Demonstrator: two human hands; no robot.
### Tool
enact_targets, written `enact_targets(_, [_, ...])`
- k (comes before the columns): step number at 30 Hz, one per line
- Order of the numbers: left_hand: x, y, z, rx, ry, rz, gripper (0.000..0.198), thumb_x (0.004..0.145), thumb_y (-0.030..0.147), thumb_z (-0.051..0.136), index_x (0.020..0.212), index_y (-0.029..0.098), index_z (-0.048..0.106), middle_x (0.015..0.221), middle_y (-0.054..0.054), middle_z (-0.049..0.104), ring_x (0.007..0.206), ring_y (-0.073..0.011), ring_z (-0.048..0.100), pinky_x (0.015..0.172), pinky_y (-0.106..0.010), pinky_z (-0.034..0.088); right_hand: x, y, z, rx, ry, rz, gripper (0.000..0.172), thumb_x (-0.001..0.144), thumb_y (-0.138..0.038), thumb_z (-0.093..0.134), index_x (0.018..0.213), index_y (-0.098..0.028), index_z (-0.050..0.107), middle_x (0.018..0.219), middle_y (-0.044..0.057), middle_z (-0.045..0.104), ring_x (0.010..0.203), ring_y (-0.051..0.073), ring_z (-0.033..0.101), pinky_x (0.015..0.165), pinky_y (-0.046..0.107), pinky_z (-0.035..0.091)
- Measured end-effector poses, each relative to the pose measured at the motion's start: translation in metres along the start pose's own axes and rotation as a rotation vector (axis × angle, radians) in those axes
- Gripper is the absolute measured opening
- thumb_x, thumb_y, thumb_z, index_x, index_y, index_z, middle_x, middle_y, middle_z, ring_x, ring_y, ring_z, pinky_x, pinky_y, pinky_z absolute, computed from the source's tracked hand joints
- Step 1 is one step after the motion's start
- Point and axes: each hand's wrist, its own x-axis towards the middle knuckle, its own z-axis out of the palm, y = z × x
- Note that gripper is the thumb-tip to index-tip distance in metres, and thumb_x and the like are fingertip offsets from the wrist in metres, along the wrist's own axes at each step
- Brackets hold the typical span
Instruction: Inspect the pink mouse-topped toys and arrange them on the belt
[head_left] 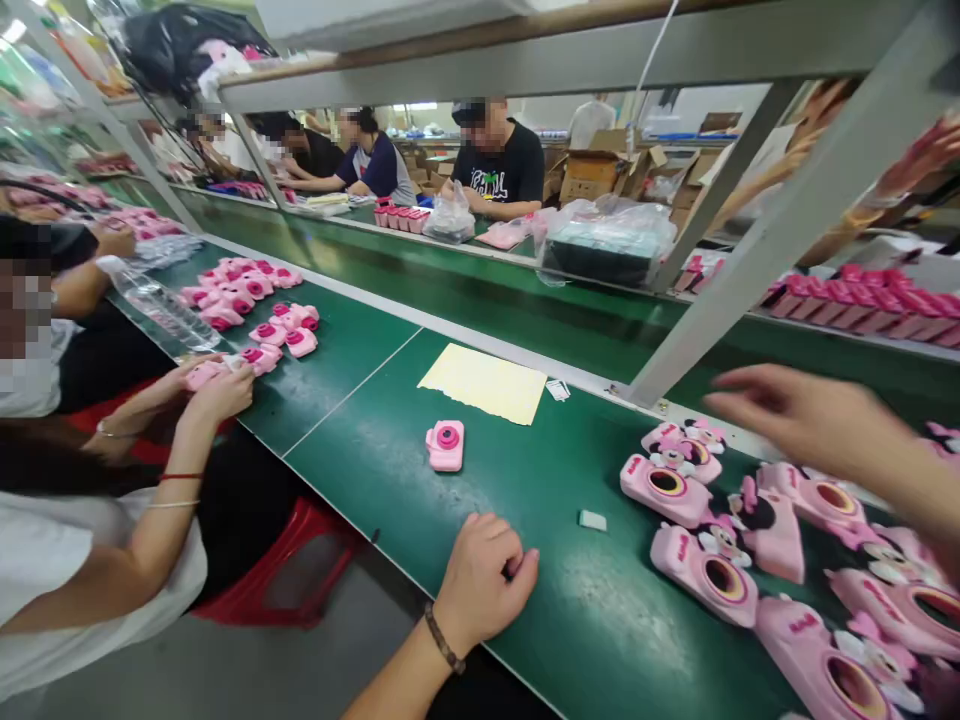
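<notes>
The left hand (484, 582) is bare, broad across the back, with rounded knuckles. Around its wrist sits 1 bracelet (444, 640), dark brown, its chunky, bead-like pieces set close together in 1 row. The left forearm (401, 685) is uncovered. The right hand (799, 412) is bare too, its fingers blurred. Black cloth (487, 690) shows beside the left forearm; which garment, I cannot tell.

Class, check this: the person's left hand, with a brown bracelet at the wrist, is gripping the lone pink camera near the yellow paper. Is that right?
No: the head view shows the lone pink camera lying on the green bench, apart from the left hand. The brown bracelet and yellow paper are as stated.
</notes>
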Motion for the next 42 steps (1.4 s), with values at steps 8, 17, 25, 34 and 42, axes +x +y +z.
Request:
enact_targets(8, [-0.002,-0.012,0.000,-0.107,-0.045,0.147,0.023,0.088,0.014,0.053,0.066,0.018,0.051,0.067,-0.002,0.056,0.071,-0.0188,0.048,0.068,-0.034,0.029,-0.089,-0.104,0.157,-0.649,-0.410,-0.649,0.027,0.094,-0.043,0.057,0.111,-0.024,0.066,0.106,0.006,0.067,0.094,0.024,0.062,0.077,0.034,0.049])
enact_targets(17, [0.004,-0.015,-0.005,-0.161,-0.182,0.189,0.036,0.097,0.023,0.050,0.063,0.016,0.042,0.063,0.001,0.047,0.066,-0.0159,0.041,0.067,-0.034,0.024,-0.051,-0.022,0.097,-1.007,-0.245,-0.081,0.049,0.084,-0.033,0.068,0.129,-0.013,0.062,0.127,0.022,0.055,0.120,0.040,0.048,0.091,0.047,0.045])
enact_targets(25, [-0.004,-0.020,-0.008,-0.351,-0.042,0.044,0.023,0.089,0.032,0.063,0.106,0.020,0.055,0.105,-0.005,0.060,0.096,-0.0189,0.056,0.082,-0.033,0.046,-0.048,-0.084,0.081,-0.920,-0.363,-0.121,0.023,0.084,-0.025,0.060,0.100,-0.011,0.068,0.102,0.018,0.066,0.097,0.033,0.063,0.083,0.045,0.051])
enact_targets(34, [-0.019,-0.021,-0.030,-0.471,0.031,-0.218,0.063,0.080,0.037,0.079,0.134,0.029,0.048,0.117,-0.006,0.051,0.107,-0.0230,0.059,0.096,-0.043,0.053,-0.116,-0.067,0.133,0.208,-0.634,-0.192,0.052,0.084,-0.047,0.073,0.127,-0.025,0.054,0.130,0.009,0.060,0.120,0.027,0.058,0.104,0.044,0.049])
enact_targets(42, [-0.034,-0.032,-0.024,-0.253,0.005,-0.132,0.071,0.072,0.024,0.084,0.133,0.021,0.047,0.132,-0.012,0.049,0.125,-0.0316,0.051,0.104,-0.049,0.050,-0.076,-0.159,0.230,-0.264,-0.441,-0.316,0.112,0.072,-0.069,0.073,0.156,-0.016,0.022,0.150,0.026,0.033,0.130,0.045,0.043,0.093,0.055,0.048])
